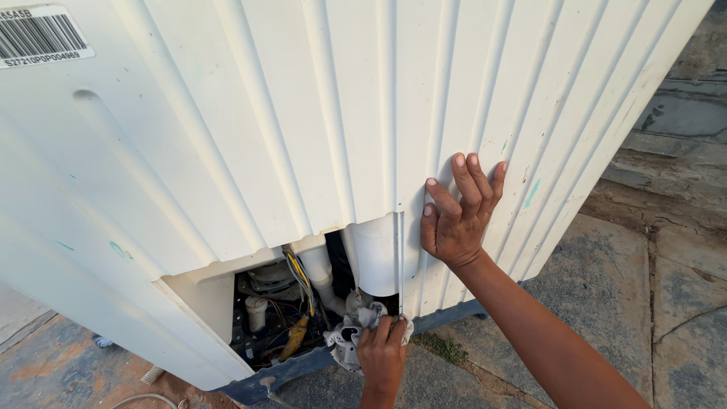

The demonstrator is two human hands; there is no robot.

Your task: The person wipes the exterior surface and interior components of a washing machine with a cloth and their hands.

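One white ribbed washing machine (227, 136), opening at base showing yellow and blue wires (301, 276). One pale grey plastic part (347, 341) at opening's lower edge, gripped by left hand (381, 354). Right hand (458, 216) flat on panel, fingers spread narrowly.

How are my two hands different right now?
The right hand lies open and flat on the ribbed white panel; the left hand is closed around a grey-white part. The right sits higher on the casing, the left low at the open bay. Both are bare and touch the machine.
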